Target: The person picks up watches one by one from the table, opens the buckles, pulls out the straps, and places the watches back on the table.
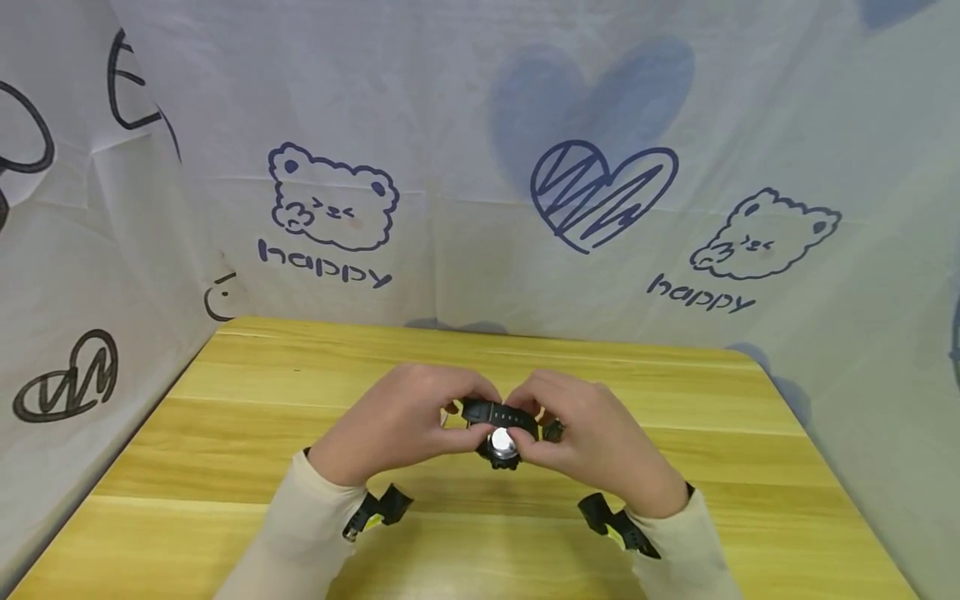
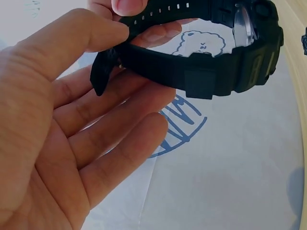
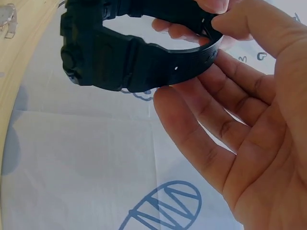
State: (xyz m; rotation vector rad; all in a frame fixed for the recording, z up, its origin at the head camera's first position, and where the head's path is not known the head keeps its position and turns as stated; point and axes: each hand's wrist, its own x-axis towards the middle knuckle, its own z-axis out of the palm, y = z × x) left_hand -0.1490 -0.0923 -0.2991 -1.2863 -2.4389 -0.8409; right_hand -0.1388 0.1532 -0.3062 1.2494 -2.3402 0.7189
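A black wristwatch (image 1: 503, 446) is held up between both hands above the table, its silver case back facing the head camera. The strap (image 2: 158, 72) is bent round into a loop, and a short free end shows by the left thumb in the left wrist view. The left hand (image 1: 408, 421) pinches one side of the strap between thumb and index finger, its other fingers spread below. On the opposite side the right hand (image 1: 581, 429) pinches the holed part of the strap (image 3: 172, 67). The fingertips of both hands nearly meet and partly hide where the strap ends join.
Behind the right hand lies a small dark object (image 1: 553, 430), and behind the left a pale one, seen as a light-strapped watch (image 3: 7, 19) in the right wrist view. The wooden table (image 1: 225, 467) meets white cloth (image 1: 450, 275) with drawings at its back and sides.
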